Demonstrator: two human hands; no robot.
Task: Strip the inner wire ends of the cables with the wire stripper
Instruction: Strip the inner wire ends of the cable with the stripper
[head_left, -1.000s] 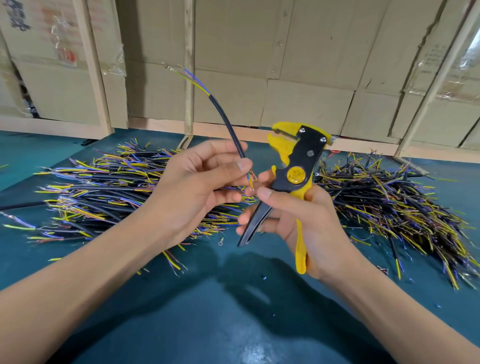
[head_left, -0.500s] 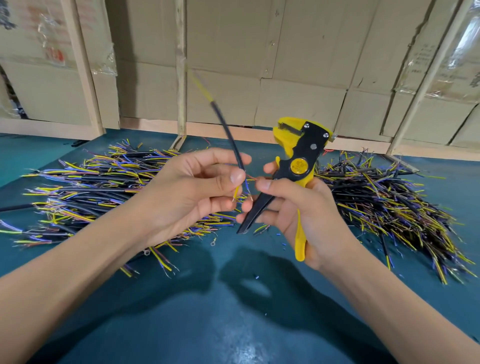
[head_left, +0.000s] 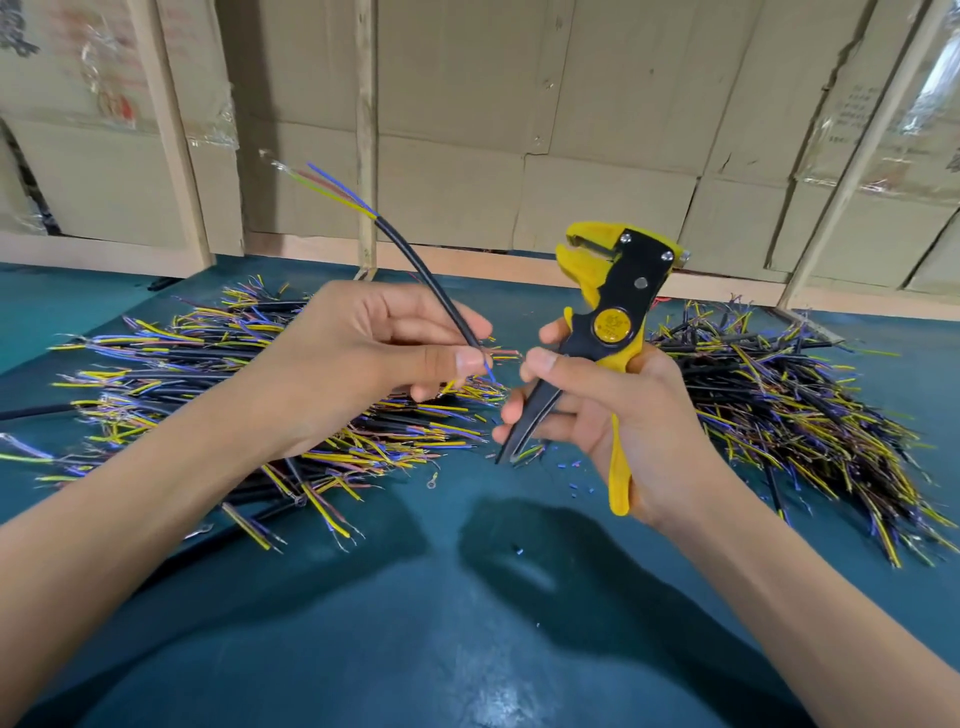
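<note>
My left hand (head_left: 358, 358) pinches a short black cable (head_left: 421, 265) between thumb and fingers. The cable's far end points up and left, with blue, yellow and brown inner wires fanned out. Its near end shows a blue inner wire (head_left: 488, 370) sticking out below my thumb. My right hand (head_left: 602, 410) grips a yellow-and-black wire stripper (head_left: 610, 312) by its handles, jaws pointing up. The stripper's jaws stand a short way right of the cable and do not touch it.
A pile of cut cables (head_left: 218, 384) lies on the teal table (head_left: 467, 649) at the left, and another pile (head_left: 800, 410) at the right. Small insulation bits (head_left: 574, 486) are scattered between them. Cardboard boxes (head_left: 519, 156) and wooden posts stand behind the table.
My hands have drawn slightly apart, so the cable's near end no longer meets my right thumb. The cable's upper end has steadied and swung a little leftward.
</note>
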